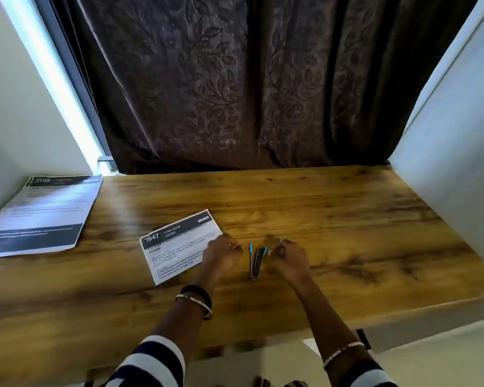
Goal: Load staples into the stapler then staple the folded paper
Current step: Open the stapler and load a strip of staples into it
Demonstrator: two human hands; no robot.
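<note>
A small dark stapler [256, 262] with blue tips lies on the wooden table [347, 219], its top swung apart from its base in a narrow V. My left hand [222, 256] hovers just left of it, fingers curled, partly over the folded paper [176, 244], a printed sheet marked 2947. My right hand [287, 259] sits just right of the stapler with fingers pinched together; whether something small is between them is too blurred to tell. A tiny pale bit [229, 219] lies on the wood beyond the paper.
A second printed sheet [42, 216] lies at the table's far left by the white wall. A dark patterned curtain [235, 79] hangs behind the table. A white panel [453, 177] borders the right side. The table's front edge runs near my forearms.
</note>
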